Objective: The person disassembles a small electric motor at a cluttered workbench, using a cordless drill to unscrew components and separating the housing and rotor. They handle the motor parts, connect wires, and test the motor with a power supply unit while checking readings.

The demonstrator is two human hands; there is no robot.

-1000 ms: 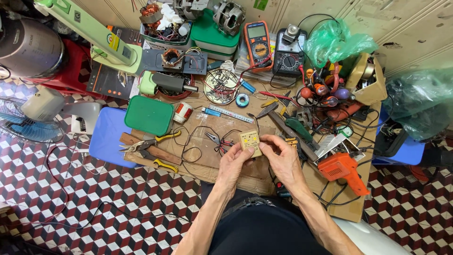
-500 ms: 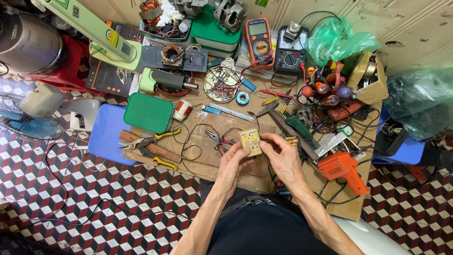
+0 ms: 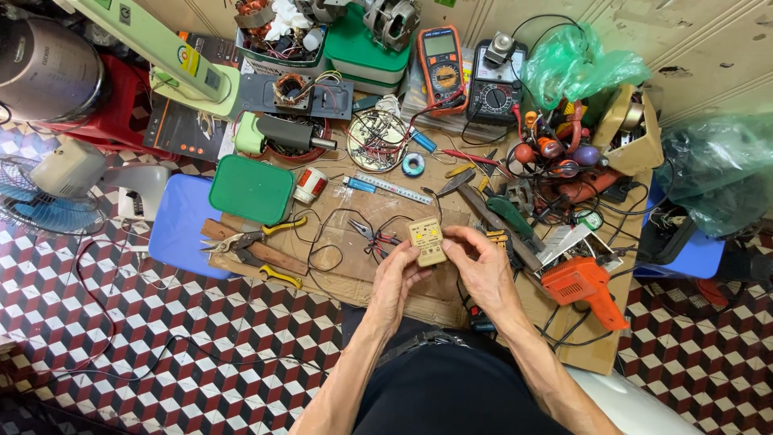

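Hands – left (image 3: 396,278) and right (image 3: 483,270) grip small flat tan circuit board (image 3: 427,241) | probably plastic | over cardboard mat (image 3: 419,302)

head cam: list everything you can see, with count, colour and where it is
circuit board: 1, pale yellow, held between both hands over the cardboard
cardboard sheet: 1, brown, work surface
pliers: 1, yellow handles, left of the hands
small pliers: 1, red handles, beside the left hand
green box: 1, green, left on the bench
blue stool: 1, blue, left of the cardboard
multimeters: 2, one orange, one black, top centre
tape roll: 1, blue, above the board
glue gun: 1, orange, right of the hands
plastic bag: 1, green, top right
fan: 1, blue blades, far left
floor: red, white and black cube tiles
left hand: 1, grips the board
right hand: 1, grips the board
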